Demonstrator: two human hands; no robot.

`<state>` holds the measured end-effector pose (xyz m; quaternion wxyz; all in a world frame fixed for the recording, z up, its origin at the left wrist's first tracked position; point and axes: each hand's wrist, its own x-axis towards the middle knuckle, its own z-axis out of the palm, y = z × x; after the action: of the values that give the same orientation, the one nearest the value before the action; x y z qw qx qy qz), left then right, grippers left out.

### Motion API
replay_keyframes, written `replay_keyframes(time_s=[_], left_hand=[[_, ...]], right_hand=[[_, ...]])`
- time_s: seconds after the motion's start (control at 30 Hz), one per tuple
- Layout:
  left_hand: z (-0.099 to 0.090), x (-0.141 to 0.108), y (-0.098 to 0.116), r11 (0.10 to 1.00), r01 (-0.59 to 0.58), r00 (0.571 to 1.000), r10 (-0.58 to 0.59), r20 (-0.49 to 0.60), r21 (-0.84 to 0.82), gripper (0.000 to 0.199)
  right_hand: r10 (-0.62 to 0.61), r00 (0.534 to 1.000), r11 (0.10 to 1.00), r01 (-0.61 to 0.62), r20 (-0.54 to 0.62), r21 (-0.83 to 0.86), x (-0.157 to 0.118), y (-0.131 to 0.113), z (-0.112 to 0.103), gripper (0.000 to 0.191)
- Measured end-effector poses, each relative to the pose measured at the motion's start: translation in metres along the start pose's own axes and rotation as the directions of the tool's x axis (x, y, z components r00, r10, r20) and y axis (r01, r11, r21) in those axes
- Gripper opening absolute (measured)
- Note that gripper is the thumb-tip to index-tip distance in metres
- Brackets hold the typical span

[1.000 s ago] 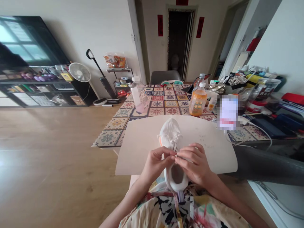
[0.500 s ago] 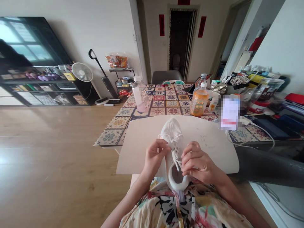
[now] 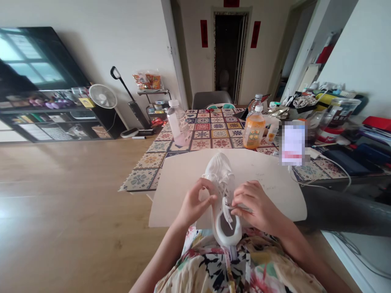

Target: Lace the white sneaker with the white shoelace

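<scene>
Head view: sneaker (image 3: 220,179) toe pointing away.

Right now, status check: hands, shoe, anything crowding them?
Left hand pinching at the white shoe, lace side. Right hand pinching a lace end. Shoe toe-away on pale card sheet. Orange bottle beyond, well apart.

1. Soft, even daylight fills the room; nothing is dim.
2. A window's reflection glares on the dark TV (image 3: 33,57).
3. A pale sheen lies on the floor (image 3: 61,195) at left.
4. Shadows are faint and soft.
5. Wide-angle distortion bends walls and edges outward.
6. A pixelated patch (image 3: 292,144) blurs one item on the table (image 3: 210,134).
</scene>
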<state>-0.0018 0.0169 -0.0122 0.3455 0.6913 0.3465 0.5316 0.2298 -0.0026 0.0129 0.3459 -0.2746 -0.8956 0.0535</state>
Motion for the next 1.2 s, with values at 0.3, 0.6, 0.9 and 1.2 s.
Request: replay_keyframes(time_s=[0.3, 0.6, 0.9, 1.2], left_hand=[[-0.004, -0.002, 0.022, 0.985, -0.1, 0.957, 0.056, 0.285, 0.141, 0.017], [0.002, -0.006, 0.023, 0.977, -0.123, 0.954, 0.068, 0.293, 0.172, 0.015], [0.007, -0.007, 0.025, 0.973, -0.136, 0.941, 0.068, 0.331, 0.185, 0.023], [0.008, -0.007, 0.02, 0.989, -0.087, 0.949, 0.046, 0.312, 0.119, 0.015]], right_hand=[[-0.519, 0.839, 0.573, 0.197, 0.166, 0.796, 0.008, -0.034, -0.04, 0.041], [0.189, 0.977, 0.915, -0.212, 0.101, 0.343, 0.001, -0.006, -0.007, 0.012], [0.102, 0.985, 0.958, -0.136, 0.14, 0.254, 0.003, -0.01, 0.004, 0.021], [0.127, 0.983, 0.899, -0.169, 0.129, 0.404, 0.003, -0.004, 0.005, 0.019]])
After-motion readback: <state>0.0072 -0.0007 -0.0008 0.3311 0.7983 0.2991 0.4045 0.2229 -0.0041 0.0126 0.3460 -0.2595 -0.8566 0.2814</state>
